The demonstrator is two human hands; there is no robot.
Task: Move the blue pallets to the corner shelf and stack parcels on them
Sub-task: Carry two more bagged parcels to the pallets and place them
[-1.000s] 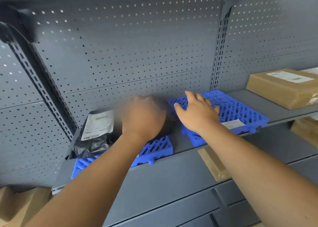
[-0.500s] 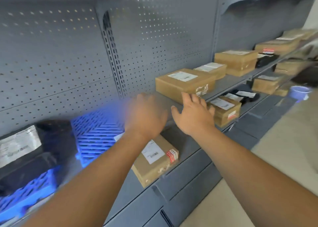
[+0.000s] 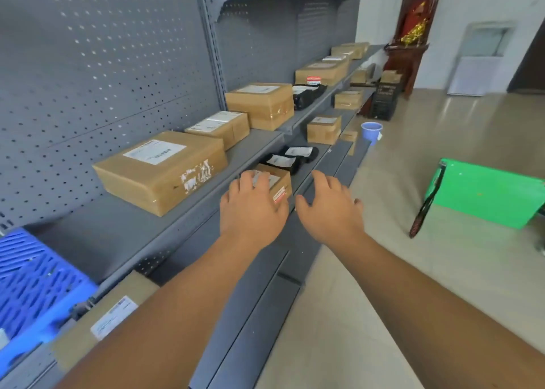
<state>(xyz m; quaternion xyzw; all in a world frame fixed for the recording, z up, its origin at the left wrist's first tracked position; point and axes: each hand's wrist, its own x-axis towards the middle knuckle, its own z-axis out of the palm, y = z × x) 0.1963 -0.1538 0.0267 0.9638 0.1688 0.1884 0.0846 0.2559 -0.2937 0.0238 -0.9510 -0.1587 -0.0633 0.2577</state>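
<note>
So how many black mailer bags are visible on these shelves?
3. One black bag lies between cardboard boxes on the higher stocked shelf. The nearer lower bag and farther lower bag lie together on the shelf below. More may be hidden farther along.

Blue slatted pallet [image 3: 32, 285], grey perforated shelf panel [image 3: 103, 73], brown parcels [image 3: 160, 170].

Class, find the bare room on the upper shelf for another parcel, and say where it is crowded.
Bare shelf lies between the blue pallet and the large cardboard box. Beyond that box, parcels sit close together along the shelf.
</note>
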